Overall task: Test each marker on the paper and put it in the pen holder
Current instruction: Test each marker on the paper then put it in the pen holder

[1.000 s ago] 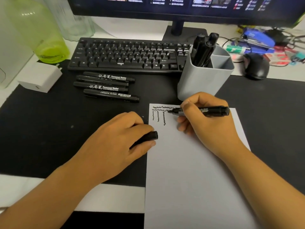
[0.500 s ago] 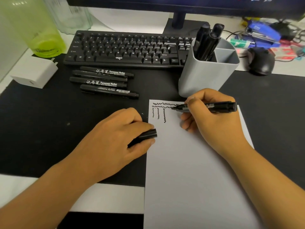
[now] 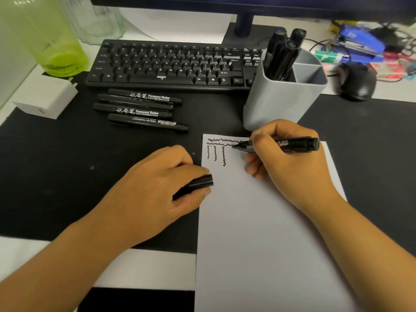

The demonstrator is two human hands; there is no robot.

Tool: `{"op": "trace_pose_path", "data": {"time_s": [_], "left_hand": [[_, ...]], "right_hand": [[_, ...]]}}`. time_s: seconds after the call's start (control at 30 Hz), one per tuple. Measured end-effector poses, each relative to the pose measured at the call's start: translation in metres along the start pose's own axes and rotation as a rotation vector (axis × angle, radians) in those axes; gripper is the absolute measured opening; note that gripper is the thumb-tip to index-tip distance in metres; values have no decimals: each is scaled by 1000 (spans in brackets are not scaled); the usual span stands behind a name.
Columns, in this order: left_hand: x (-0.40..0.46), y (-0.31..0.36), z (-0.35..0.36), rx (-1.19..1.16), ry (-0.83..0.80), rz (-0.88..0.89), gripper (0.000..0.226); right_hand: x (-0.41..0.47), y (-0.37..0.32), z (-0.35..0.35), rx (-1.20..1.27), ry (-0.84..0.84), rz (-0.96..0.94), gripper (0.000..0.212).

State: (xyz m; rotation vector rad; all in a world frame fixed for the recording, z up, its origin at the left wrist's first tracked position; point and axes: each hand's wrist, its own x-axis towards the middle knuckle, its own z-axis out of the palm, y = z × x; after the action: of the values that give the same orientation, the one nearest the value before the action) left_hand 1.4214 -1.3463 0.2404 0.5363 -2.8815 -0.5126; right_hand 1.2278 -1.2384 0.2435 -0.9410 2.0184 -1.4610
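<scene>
My right hand [image 3: 286, 163] grips an uncapped black marker [image 3: 292, 144] with its tip on the white paper [image 3: 258, 233], at the end of the second wavy line near the top edge. Three short vertical squiggles sit below those lines. My left hand [image 3: 157, 194] holds the marker's black cap [image 3: 200, 182] and rests at the paper's left edge. Several capped black markers [image 3: 141, 110] lie in a row on the black mat, left of the paper. The grey pen holder [image 3: 276, 102] stands just behind my right hand with three markers [image 3: 281, 55] upright in its left compartment.
A black keyboard [image 3: 175, 64] lies behind the loose markers. A white charger [image 3: 45, 99] and a green bottle [image 3: 45, 34] stand at the far left. A black mouse [image 3: 358, 81] and a blue stapler [image 3: 360, 45] are at the back right. A monitor stand [image 3: 244, 21] rises behind.
The marker tip has drawn the second wavy line a little further right under the first. My left hand stays put with the cap. The view has shifted slightly.
</scene>
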Motion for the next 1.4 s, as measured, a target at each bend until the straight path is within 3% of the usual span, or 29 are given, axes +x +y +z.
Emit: {"op": "trace_pose_path", "data": {"time_s": [1.4], "left_hand": [[0, 0, 0, -27, 24, -2, 36]], "right_hand": [[-6, 3, -4, 39, -58, -30, 19]]}}
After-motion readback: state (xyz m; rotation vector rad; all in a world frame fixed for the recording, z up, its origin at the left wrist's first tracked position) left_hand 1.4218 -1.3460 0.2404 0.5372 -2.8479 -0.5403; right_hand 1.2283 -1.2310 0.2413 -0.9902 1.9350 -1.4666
